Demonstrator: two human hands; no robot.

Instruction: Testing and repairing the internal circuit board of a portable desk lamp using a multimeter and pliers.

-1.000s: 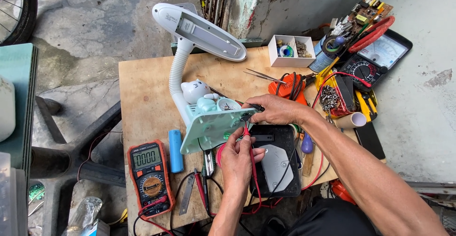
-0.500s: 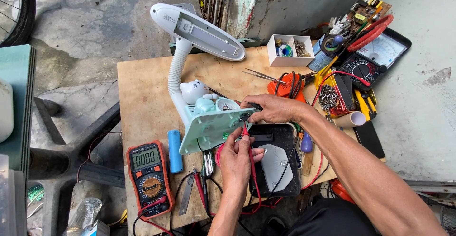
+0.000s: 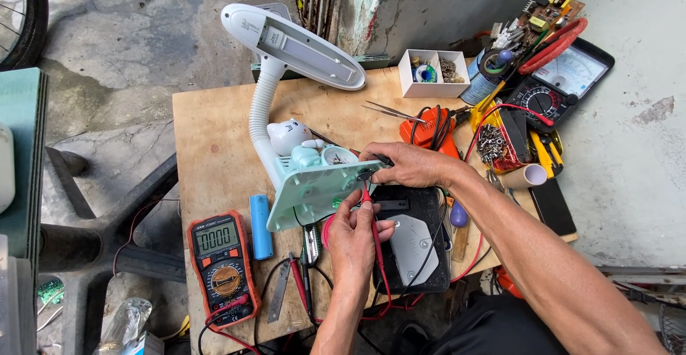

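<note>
The left hand (image 3: 355, 235) pinched a red probe (image 3: 373, 221) and the right hand (image 3: 409, 165) a black probe (image 3: 381, 161), tips meeting at the edge of the desk lamp's base (image 3: 312, 191), tilted up on the wooden board (image 3: 214, 133) so its 2 contacts faced them, beside an orange meter (image 3: 220, 266).

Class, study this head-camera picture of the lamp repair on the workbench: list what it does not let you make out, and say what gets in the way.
- Where the red probe tip meets the lamp base: head view, covered by the left hand and right hand.
- Contents of the white box: head view, too small.
- Bicycle wheel: head view, cut off by the top-left edge.
- Orange multimeter leads' far ends: head view, run off the bottom edge.
</note>
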